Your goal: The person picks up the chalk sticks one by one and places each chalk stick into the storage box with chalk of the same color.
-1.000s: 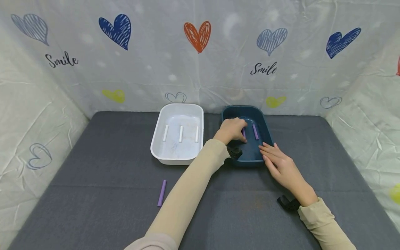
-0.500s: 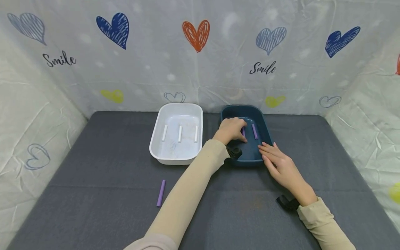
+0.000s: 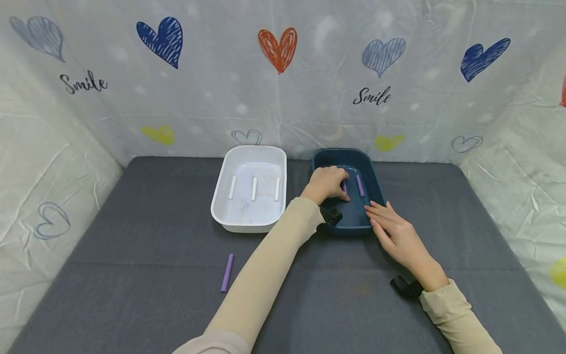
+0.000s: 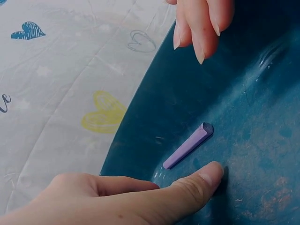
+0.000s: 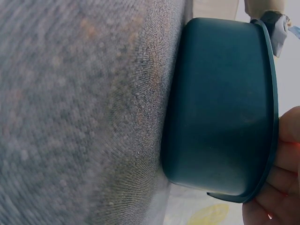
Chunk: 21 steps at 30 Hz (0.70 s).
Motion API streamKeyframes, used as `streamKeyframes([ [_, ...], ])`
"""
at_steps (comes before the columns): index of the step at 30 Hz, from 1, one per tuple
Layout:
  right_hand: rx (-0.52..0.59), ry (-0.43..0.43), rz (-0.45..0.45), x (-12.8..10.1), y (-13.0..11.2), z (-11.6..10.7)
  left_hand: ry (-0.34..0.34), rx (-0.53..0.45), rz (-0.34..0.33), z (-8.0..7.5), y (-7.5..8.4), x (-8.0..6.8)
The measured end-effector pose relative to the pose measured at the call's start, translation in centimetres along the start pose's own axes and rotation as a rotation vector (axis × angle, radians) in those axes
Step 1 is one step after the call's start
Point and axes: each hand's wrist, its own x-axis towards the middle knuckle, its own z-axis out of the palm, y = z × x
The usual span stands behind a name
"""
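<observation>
My left hand [image 3: 326,184] reaches into the dark teal tray [image 3: 381,189], its thumb and fingers curled around a purple chalk stick [image 3: 344,187] that the hand partly covers. To the right of it, a second purple chalk stick [image 3: 360,186] lies on the tray floor; the left wrist view shows this purple chalk stick [image 4: 188,146] just beyond my thumb [image 4: 213,173]. My right hand [image 3: 398,236] rests at the tray's near right corner with straight fingers over the rim. In the right wrist view, those fingers [image 5: 287,157] lie along the rim.
A white tray [image 3: 252,229] holding three white chalk sticks [image 3: 254,189] stands left of the teal one. Another purple chalk stick [image 3: 227,273] lies on the grey tablecloth [image 3: 146,255] beside my left forearm. A printed curtain [image 3: 327,98] hangs behind the table.
The head view has shifted very slightly. Both hands, the trays and the chalk sticks keep their places.
</observation>
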Motion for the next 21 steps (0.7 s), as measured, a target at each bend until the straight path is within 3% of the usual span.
streamKeyframes([
  [13, 0.007, 0.012, -0.016, 0.09, 0.09, 0.04, 0.002, 0.011, -0.004, -0.17, 0.05, 0.01],
  [21, 0.015, 0.013, -0.017, 0.09, 0.05, 0.12, -0.014, -0.039, 0.003, -0.31, -0.15, 0.01],
])
